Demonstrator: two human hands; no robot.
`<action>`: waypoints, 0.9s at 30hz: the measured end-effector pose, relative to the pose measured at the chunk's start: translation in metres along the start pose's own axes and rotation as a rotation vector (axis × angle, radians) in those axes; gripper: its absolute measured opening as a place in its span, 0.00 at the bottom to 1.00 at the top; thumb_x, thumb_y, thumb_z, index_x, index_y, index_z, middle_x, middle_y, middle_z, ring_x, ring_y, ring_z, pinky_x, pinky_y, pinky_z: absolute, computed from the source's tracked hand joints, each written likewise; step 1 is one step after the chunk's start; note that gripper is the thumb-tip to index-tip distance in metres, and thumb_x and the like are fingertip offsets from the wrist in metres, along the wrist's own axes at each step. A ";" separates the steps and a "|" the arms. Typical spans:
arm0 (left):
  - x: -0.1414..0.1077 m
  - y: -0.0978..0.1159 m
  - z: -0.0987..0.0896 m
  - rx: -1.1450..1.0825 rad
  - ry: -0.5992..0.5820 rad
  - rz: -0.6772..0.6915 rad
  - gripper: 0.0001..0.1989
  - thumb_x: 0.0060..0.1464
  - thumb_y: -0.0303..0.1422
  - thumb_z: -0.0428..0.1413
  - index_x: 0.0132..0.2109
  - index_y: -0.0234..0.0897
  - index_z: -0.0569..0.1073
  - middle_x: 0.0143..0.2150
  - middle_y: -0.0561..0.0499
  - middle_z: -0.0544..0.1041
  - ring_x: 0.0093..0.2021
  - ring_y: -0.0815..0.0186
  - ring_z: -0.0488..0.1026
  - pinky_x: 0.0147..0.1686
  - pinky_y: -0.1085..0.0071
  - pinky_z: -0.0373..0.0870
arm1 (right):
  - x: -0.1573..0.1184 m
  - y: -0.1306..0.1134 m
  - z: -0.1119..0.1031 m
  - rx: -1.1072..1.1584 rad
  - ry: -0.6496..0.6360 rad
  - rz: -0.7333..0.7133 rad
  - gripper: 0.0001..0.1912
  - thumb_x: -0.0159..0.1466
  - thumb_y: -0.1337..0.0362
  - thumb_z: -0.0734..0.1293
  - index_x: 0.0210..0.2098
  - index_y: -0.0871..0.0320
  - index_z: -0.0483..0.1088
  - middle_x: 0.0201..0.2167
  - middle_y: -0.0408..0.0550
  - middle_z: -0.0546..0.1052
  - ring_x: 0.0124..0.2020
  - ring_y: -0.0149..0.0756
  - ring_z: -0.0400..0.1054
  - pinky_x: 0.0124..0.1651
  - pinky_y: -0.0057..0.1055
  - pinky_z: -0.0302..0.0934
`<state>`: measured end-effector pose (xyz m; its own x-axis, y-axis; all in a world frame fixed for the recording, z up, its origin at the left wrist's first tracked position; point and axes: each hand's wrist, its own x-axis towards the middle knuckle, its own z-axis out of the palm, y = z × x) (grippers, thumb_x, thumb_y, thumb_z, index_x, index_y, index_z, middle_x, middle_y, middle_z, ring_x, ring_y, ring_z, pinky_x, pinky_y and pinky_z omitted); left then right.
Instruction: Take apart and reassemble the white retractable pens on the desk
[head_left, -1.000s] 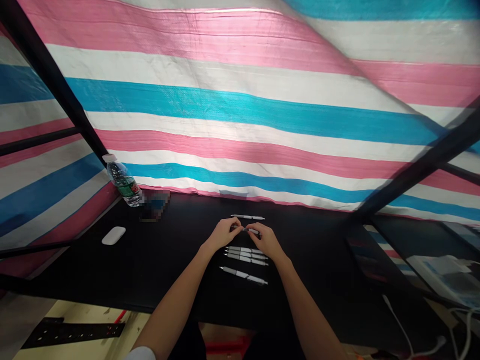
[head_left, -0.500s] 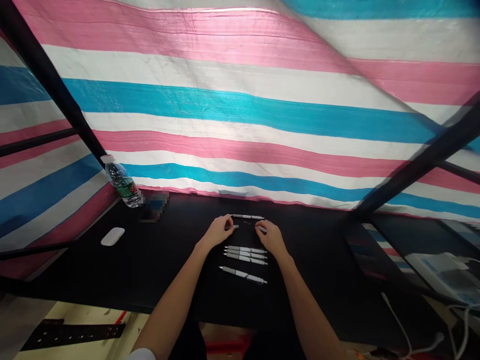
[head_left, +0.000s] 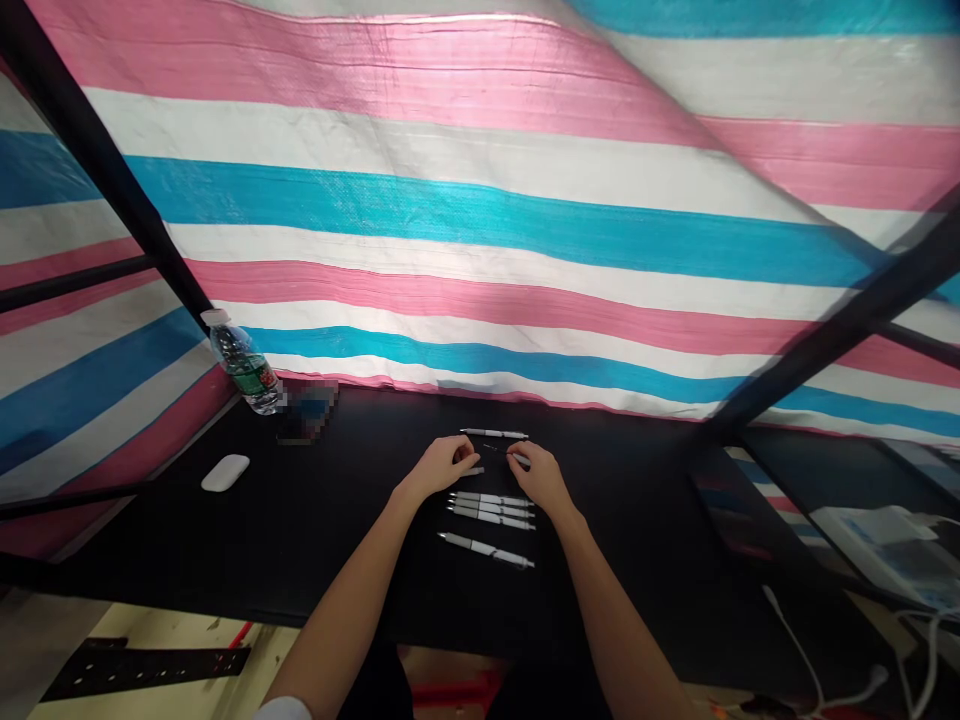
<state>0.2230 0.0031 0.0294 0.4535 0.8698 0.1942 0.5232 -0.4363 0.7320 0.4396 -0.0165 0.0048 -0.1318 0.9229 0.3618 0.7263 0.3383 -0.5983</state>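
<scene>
My left hand (head_left: 441,468) and my right hand (head_left: 538,477) hover over a black table (head_left: 660,540), close together. The left hand grips a short white pen barrel piece (head_left: 474,471). The right hand pinches another white pen part (head_left: 520,460), with a thin ink refill (head_left: 498,451) seeming to stick out of it. Just beyond my hands lies a white pen (head_left: 493,434). Three more white pens (head_left: 492,510) lie side by side below my hands, and a further one (head_left: 486,550) lies nearer me.
A water bottle (head_left: 244,362), a pixelated object (head_left: 307,410) and a white computer mouse (head_left: 225,473) stand at the table's left. A pink, white and blue striped tarp (head_left: 480,220) hangs behind on black bars. A white cable (head_left: 787,640) runs at lower right.
The two pen parts were joined between my hands a second ago. They now sit apart, one in each hand, and the left piece has moved slightly toward me since half a second ago.
</scene>
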 end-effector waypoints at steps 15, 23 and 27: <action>0.003 0.002 0.008 -0.007 0.018 0.136 0.06 0.56 0.30 0.54 0.36 0.37 0.76 0.34 0.49 0.75 0.36 0.64 0.70 0.38 0.70 0.65 | -0.001 -0.018 -0.006 0.123 -0.068 -0.110 0.10 0.63 0.63 0.61 0.34 0.55 0.74 0.33 0.48 0.76 0.36 0.38 0.70 0.39 0.33 0.63; 0.004 0.003 0.008 0.002 0.041 0.156 0.08 0.57 0.33 0.55 0.36 0.37 0.78 0.34 0.49 0.76 0.37 0.64 0.71 0.40 0.69 0.64 | -0.001 -0.019 -0.007 0.127 -0.092 -0.121 0.10 0.64 0.63 0.61 0.36 0.55 0.75 0.34 0.48 0.76 0.37 0.38 0.70 0.39 0.33 0.63; 0.005 0.001 0.006 0.042 0.104 0.101 0.08 0.57 0.33 0.55 0.36 0.38 0.78 0.35 0.48 0.77 0.39 0.62 0.71 0.41 0.68 0.64 | 0.001 -0.015 -0.008 0.121 -0.039 -0.083 0.10 0.63 0.61 0.62 0.36 0.56 0.75 0.35 0.49 0.76 0.38 0.39 0.71 0.42 0.33 0.63</action>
<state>0.2300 0.0053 0.0273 0.4293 0.8393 0.3336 0.5096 -0.5300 0.6778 0.4340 -0.0222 0.0196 -0.2157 0.8967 0.3866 0.6258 0.4309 -0.6502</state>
